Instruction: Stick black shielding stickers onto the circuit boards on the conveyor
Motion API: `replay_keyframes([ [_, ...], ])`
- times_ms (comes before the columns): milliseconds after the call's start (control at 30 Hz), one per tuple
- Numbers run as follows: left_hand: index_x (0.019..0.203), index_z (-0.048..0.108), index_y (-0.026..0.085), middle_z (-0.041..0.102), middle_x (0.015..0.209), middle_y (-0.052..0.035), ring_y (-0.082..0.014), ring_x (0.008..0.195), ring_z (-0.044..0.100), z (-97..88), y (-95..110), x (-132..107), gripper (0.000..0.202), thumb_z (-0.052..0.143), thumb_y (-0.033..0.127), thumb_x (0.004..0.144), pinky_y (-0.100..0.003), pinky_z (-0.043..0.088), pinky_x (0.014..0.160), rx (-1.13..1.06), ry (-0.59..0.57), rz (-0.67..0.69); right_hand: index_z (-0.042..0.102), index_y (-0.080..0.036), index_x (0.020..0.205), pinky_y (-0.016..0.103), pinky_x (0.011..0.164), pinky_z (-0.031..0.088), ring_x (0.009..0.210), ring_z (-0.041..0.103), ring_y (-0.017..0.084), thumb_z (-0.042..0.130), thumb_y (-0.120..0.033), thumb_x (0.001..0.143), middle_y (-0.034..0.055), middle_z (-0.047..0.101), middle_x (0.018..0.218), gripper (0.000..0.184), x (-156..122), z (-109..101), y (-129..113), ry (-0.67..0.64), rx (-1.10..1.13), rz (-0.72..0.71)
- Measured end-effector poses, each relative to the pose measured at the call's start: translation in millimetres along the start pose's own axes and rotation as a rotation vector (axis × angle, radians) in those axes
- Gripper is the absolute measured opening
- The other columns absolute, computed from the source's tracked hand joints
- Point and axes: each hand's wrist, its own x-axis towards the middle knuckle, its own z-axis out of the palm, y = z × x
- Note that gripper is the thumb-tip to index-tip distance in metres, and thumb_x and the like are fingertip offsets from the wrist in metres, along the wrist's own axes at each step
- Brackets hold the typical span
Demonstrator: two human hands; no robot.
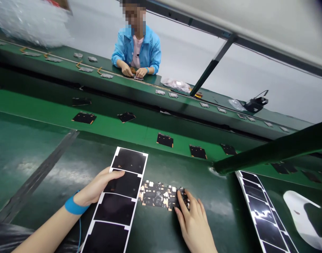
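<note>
PCB [157, 195] held down; sticker sheet [115, 209] gripped.
L hand [96, 191] pinched on sheet edge, just left of PCB; R hand [194, 221] laid flat, unclenched, fingertips pressed on PCB's right end.

A dark green surface [44, 165] carries a strip [118, 207] of black stickers on white backing, with a board [158, 195] just beside it on the right. Well to the right lie a second strip [263, 211] and a white liner [295, 207]. Beyond, black pieces [164, 140] sit spaced along a green belt [110, 128].
</note>
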Motion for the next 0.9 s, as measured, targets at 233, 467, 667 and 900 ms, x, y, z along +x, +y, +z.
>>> replay_keyframes([
  [233,0.093,0.074,0.016,0.076,0.1,-0.0084,-0.0275,0.098,0.07,12.9,-12,-5,0.029,0.076,0.04,0.076,-0.033,0.055,0.086,0.117,-0.201,0.023,0.054,-0.016,0.133,0.041,0.08,0.056,0.104,0.063,0.027,0.038,-0.03,0.104,0.0168,0.062,0.12,0.036,39,-31,-20,0.136,0.238,-0.043],
  [467,0.115,0.067,0.019,0.07,0.118,-0.0051,-0.0246,0.112,0.061,37.0,-29,-9,0.036,0.067,0.04,0.086,-0.033,0.046,0.101,0.423,-0.294,0.28,0.062,-0.018,0.125,0.045,0.102,0.044,0.109,0.063,0.023,0.046,-0.037,0.103,0.0117,0.068,0.121,0.034,110,-63,-51,0.212,0.46,-0.313],
  [667,0.104,0.069,0.015,0.073,0.1,-0.0065,-0.0233,0.096,0.064,29.1,-33,-10,0.039,0.07,0.047,0.082,-0.03,0.05,0.087,0.359,-0.341,0.272,0.062,-0.019,0.128,0.048,0.107,0.042,0.106,0.068,0.02,0.043,-0.033,0.104,0.0098,0.071,0.121,0.034,119,-62,-51,-0.01,0.703,-0.305],
  [900,0.09,0.073,0.017,0.073,0.088,-0.002,-0.0188,0.084,0.063,29.0,-39,-16,0.025,0.064,0.041,0.088,-0.026,0.05,0.081,0.532,-0.29,0.373,0.06,-0.024,0.133,0.042,0.108,0.042,0.086,0.074,0.016,0.043,-0.018,0.101,0.0054,0.075,0.111,0.037,117,-73,-53,-0.124,0.912,-0.325],
])
